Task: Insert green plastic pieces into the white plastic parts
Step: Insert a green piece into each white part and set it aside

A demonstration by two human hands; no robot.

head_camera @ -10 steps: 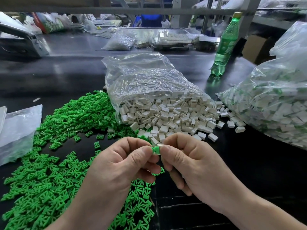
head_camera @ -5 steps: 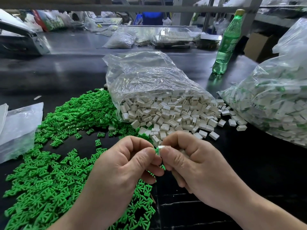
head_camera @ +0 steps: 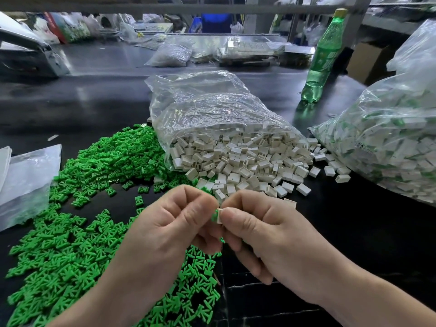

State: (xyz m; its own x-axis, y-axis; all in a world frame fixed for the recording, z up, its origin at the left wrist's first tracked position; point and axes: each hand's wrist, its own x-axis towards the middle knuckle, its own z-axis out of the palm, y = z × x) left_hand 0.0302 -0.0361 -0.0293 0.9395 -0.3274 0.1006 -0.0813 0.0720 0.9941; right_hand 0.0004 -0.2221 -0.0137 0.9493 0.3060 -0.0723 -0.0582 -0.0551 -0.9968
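Nothing here can be read with certainty. The green bottle (head_camera: 324, 57) at upper right carries a label (head_camera: 328, 63) with pale lettering, too blurred to make out. A short dark printed line on the clear bag (head_camera: 389, 107) of white plastic parts (head_camera: 401, 149) at the right edge is too small to read. The print on the coloured packages (head_camera: 70, 31) at upper left is illegible.

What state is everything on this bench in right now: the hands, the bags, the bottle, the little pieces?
Left hand: pinching a green piece.
Right hand: pinching a white part, held against the green piece.
Middle bag: open, on its side, white parts spilling out.
Right bag: bulging, full of parts with green showing.
Green pile: loose, spread out.
Bottle: upright, capped.
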